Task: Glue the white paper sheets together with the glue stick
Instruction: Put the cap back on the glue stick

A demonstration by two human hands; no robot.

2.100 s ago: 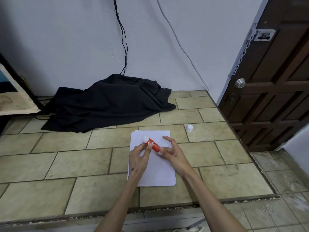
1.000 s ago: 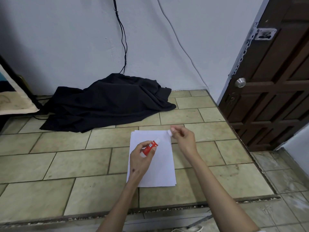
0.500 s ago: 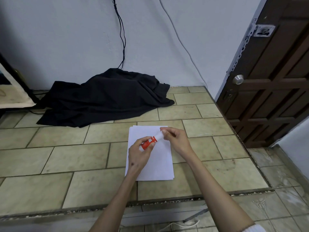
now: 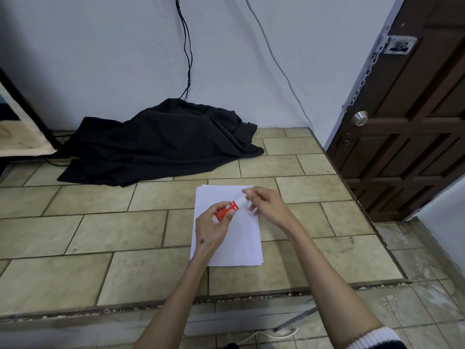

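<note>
A stack of white paper sheets (image 4: 235, 245) lies flat on the tiled floor (image 4: 125, 230), its edges slightly fanned at the top and bottom. Above the upper part of the stack, the left hand (image 4: 211, 229) grips the red body of a glue stick (image 4: 230, 206) between thumb and curled fingers, holding it tilted so the white end points up and to the right. The right hand (image 4: 266, 206) meets that white end, its fingertips pinching it; the motion blur there hides whether a cap sits on the end. Both forearms reach in from the bottom edge. Farther back, a heap of black cloth (image 4: 161, 142) lies against the wall, and a dark wooden door (image 4: 412, 109) stands at the right.
</note>
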